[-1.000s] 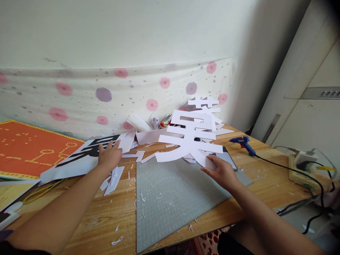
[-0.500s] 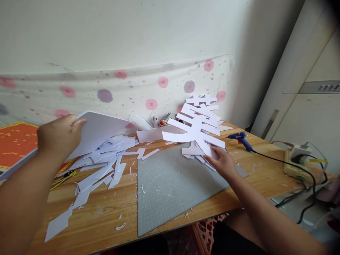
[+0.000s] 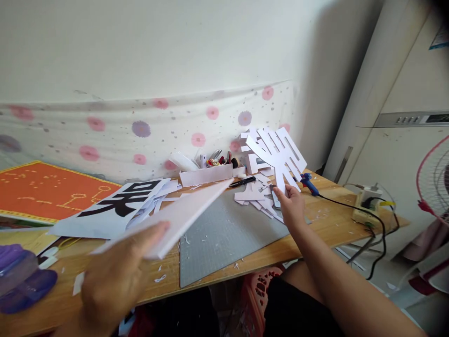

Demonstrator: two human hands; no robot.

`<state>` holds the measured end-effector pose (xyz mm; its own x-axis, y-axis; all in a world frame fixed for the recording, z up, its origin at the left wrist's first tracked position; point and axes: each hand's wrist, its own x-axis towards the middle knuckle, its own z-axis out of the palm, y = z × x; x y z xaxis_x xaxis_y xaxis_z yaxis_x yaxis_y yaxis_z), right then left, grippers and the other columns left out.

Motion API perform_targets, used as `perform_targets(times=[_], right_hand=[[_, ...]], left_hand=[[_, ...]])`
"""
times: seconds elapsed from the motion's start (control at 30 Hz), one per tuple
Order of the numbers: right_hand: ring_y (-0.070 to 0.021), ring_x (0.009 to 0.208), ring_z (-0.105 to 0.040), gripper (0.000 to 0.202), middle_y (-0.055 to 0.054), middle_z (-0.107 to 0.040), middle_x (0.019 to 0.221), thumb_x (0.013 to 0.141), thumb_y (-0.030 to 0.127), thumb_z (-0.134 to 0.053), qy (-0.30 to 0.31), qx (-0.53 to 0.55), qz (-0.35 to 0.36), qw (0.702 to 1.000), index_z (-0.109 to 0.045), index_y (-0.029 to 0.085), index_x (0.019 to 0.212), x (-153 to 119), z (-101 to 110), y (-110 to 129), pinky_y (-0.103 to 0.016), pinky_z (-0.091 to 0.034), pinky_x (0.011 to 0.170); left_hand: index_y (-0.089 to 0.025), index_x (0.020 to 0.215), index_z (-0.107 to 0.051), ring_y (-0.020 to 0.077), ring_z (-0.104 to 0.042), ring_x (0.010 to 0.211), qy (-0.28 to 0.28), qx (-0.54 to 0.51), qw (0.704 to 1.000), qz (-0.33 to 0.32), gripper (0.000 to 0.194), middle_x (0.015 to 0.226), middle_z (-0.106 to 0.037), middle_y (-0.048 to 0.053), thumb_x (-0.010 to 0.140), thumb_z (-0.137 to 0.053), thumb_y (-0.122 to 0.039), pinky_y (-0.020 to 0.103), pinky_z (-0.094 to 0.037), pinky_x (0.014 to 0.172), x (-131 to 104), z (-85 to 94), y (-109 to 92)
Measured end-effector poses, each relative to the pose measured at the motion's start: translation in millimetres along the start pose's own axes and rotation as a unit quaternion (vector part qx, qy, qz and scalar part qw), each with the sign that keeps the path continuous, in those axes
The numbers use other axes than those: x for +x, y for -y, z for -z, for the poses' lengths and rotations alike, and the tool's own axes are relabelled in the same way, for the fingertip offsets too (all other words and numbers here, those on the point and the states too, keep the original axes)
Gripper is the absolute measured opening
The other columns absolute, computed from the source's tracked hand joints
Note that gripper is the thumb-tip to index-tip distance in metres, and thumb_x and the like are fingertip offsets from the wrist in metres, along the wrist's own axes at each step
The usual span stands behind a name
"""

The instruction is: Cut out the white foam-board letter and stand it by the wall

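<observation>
My left hand (image 3: 119,267), smeared by motion, grips a white board (image 3: 189,210) by its near edge, over the left side of the grey cutting mat (image 3: 210,252). The board is tilted and seen nearly edge-on. In my right hand (image 3: 291,201) is a white cut-out character (image 3: 280,152) with several strips branching from a stem, pinched at its lower end and held up above the table. White cut pieces (image 3: 257,194) lie on the mat below it, beside a black cutter (image 3: 242,181). A white sheet with a black printed character (image 3: 108,206) rests by the scraps at left.
An orange-red board with a yellow border (image 3: 52,189) lies far left, near a purple container (image 3: 24,276). A white tray (image 3: 206,176) of tools stands at the back. To the right are a blue glue gun (image 3: 309,184), its cord, and a power strip (image 3: 368,206).
The white board in my left hand has swung right and down toward the mat. My right hand has turned the cut-out character. The printed sheet now shows on the left; the view has shifted.
</observation>
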<state>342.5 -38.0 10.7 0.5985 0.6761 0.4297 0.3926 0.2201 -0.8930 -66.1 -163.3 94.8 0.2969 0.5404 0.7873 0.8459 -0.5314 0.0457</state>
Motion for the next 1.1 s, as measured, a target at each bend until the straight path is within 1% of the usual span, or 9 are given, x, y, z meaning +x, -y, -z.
perform_targets(times=[0.13, 0.23, 0.4, 0.57, 0.67, 0.77, 0.9, 1.0, 1.1], right_hand=[[-0.0256, 0.079, -0.065, 0.057, -0.009, -0.074, 0.088, 0.077, 0.065, -0.064, -0.002, -0.008, 0.008, 1.0, -0.068, 0.014, 0.101, 0.3, 0.2, -2.1, -0.036, -0.05, 0.071], [-0.0285, 0.084, -0.066, 0.053, -0.011, -0.075, 0.091, 0.077, 0.063, -0.064, 0.031, -0.042, 0.022, 0.998, -0.069, 0.016, 0.1, -3.1, -2.0, 0.8, -0.038, -0.051, 0.075], [-0.0312, 0.09, -0.069, 0.043, -0.01, -0.077, 0.096, 0.076, 0.053, -0.072, 0.14, -0.113, 0.057, 0.982, -0.071, 0.018, 0.099, -23.5, -13.4, 16.3, -0.039, -0.052, 0.078], [-0.0303, 0.1, -0.073, 0.042, -0.01, -0.079, 0.109, 0.079, 0.044, -0.079, 0.289, -0.16, 0.105, 0.938, -0.073, 0.02, 0.112, -58.1, -31.2, 36.5, -0.037, -0.053, 0.084], [-0.0318, 0.102, -0.073, 0.044, -0.013, -0.079, 0.112, 0.077, 0.04, -0.083, 0.369, -0.184, 0.128, 0.902, -0.074, 0.018, 0.114, -70.5, -35.5, 45.4, -0.038, -0.052, 0.086], [-0.0328, 0.101, -0.074, 0.043, -0.013, -0.08, 0.111, 0.077, 0.038, -0.084, 0.425, -0.2, 0.137, 0.872, -0.075, 0.018, 0.113, -74.0, -34.0, 51.7, -0.038, -0.052, 0.085], [-0.031, 0.104, -0.073, 0.045, -0.012, -0.079, 0.116, 0.078, 0.037, -0.083, 0.465, -0.19, 0.133, 0.854, -0.073, 0.02, 0.119, -78.3, -32.9, 57.7, -0.037, -0.052, 0.086], [-0.0305, 0.102, -0.073, 0.044, -0.011, -0.079, 0.114, 0.077, 0.036, -0.084, 0.48, -0.184, 0.132, 0.848, -0.074, 0.02, 0.116, -87.4, -38.1, 61.1, -0.037, -0.052, 0.086], [-0.0301, 0.098, -0.074, 0.039, -0.009, -0.08, 0.109, 0.076, 0.036, -0.084, 0.486, -0.177, 0.105, 0.85, -0.075, 0.021, 0.111, -97.8, -47.1, 64.1, -0.036, -0.053, 0.082]], left_hand=[[-0.033, 0.158, -0.039, 0.0203, -0.076, 0.105, -0.013, -0.043, 0.982, -0.185, 0.078, 0.117, -0.078, -0.002, 0.086, -0.045, -0.002, 0.032, -0.068, 0.087, -38.7, -27.7, -57.3], [-0.023, 0.135, -0.064, 0.0205, -0.076, 0.106, 0.08, -0.062, 0.967, -0.232, 0.052, 0.12, -0.078, 0.0, 0.089, -0.047, -0.004, 0.03, -0.068, 0.085, -57.8, -54.4, -81.8], [-0.02, 0.106, -0.073, 0.0254, -0.078, 0.084, 0.105, -0.086, 0.968, -0.213, 0.022, 0.104, -0.081, 0.007, 0.088, -0.061, -0.015, 0.035, -0.068, 0.065, -77.1, -113.8, -119.0], [-0.027, 0.117, -0.069, 0.0206, -0.075, 0.1, 0.099, -0.132, 0.968, -0.191, 0.035, 0.119, -0.077, 0.002, 0.083, -0.077, -0.034, 0.031, -0.065, 0.088, -55.5, -136.8, -145.6], [-0.033, 0.129, -0.061, 0.0243, -0.066, 0.121, 0.061, -0.118, 0.981, -0.138, 0.033, 0.133, -0.07, 0.004, 0.096, -0.06, -0.036, 0.044, -0.054, 0.11, -26.8, -120.3, -114.6], [-0.031, 0.135, -0.055, 0.0333, -0.057, 0.131, 0.023, -0.049, 0.999, -0.002, 0.038, 0.137, -0.061, 0.012, 0.097, -0.057, -0.033, 0.058, -0.044, 0.115, -6.9, -102.5, -48.5], [-0.021, 0.135, -0.055, 0.0456, -0.06, 0.121, 0.098, 0.015, 0.986, 0.132, 0.054, 0.127, -0.066, 0.018, 0.088, -0.059, -0.049, 0.067, -0.046, 0.103, -11.7, -96.3, 32.6], [-0.024, 0.127, -0.061, 0.0351, -0.07, 0.106, 0.185, 0.002, 0.972, 0.148, 0.054, 0.113, -0.075, 0.009, 0.08, -0.066, -0.05, 0.047, -0.057, 0.089, -28.0, -97.5, 54.2], [-0.027, 0.121, -0.067, 0.032, -0.068, 0.114, 0.223, -0.002, 0.965, 0.14, 0.049, 0.119, -0.075, 0.005, 0.075, -0.072, -0.044, 0.043, -0.055, 0.098, -40.6, -100.2, 49.2]])
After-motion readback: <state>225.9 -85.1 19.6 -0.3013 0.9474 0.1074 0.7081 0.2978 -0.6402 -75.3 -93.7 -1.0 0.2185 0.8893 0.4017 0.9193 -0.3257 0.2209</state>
